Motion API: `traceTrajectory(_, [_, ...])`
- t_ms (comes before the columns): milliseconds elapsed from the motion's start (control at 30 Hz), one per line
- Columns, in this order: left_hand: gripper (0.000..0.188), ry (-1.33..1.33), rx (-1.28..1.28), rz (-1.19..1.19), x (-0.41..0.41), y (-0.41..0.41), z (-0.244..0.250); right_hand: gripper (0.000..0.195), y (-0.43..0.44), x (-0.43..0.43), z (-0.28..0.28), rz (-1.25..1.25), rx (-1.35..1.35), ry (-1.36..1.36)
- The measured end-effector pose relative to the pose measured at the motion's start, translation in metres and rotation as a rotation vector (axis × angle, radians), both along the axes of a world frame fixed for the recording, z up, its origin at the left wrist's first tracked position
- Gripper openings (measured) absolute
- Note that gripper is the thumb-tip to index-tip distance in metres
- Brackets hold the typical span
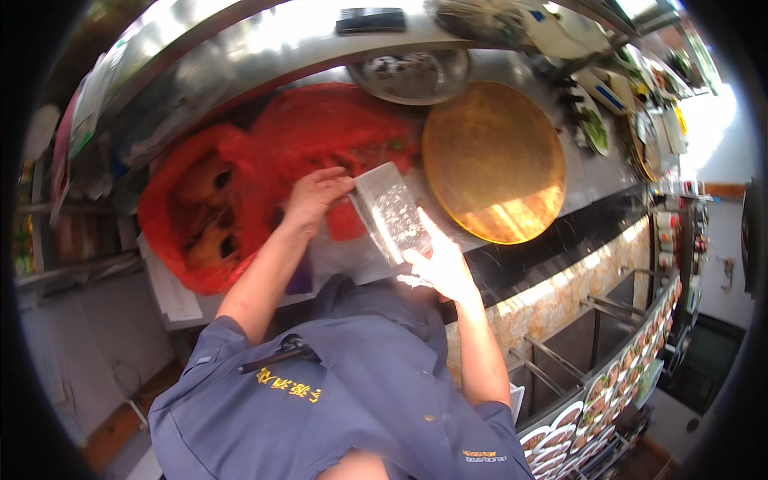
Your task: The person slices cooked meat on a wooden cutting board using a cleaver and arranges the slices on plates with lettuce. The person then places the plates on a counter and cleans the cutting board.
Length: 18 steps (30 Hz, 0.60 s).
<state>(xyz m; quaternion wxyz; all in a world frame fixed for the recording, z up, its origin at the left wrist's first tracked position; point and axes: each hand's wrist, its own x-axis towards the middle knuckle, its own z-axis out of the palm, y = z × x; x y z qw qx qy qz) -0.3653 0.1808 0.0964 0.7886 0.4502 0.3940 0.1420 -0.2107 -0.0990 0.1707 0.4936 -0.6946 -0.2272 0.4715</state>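
Observation:
My right hand (441,258) grips a broad, rectangular cleaver (390,210) near its lower end, with a finger and thumb lying along the blade. Small white bits cling to the face of the steel. At the blade's upper left corner are the fingertips of my left hand (321,195); whether they pinch the edge or only touch it is not clear. To the right of the cleaver lies a thick round chopping board (495,156), its surface bare and partly sunlit. Red plastic bags (336,126) spread out behind my left hand, and an opened one (159,222) holds pale brown food pieces.
Behind the board sits a round metal basin (414,90) with dark bits inside. A metal shelf (288,66) crosses above the counter, with a dark flat object (371,20) on it. Plated dishes (606,390) stand in rows at lower right; green leaves (594,132) lie at far right.

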Motion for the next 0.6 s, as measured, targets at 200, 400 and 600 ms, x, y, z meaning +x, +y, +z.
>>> traceTrajectory(200, [0.053, 0.051, 0.065, 0.217, 0.043, 0.007, -0.014, 0.083, -0.135, 0.110, -0.086, -0.528, 0.118, 0.077])
traceTrajectory(400, [0.048, 0.080, 0.233, 0.358, 0.050, 0.004, -0.029, 0.074, -0.244, 0.243, -0.159, -0.986, 0.236, 0.058])
traceTrajectory(600, [0.044, 0.056, 0.219, 0.373, 0.084, -0.014, -0.036, 0.061, -0.190, 0.236, -0.170, -0.671, 0.039, -0.603])
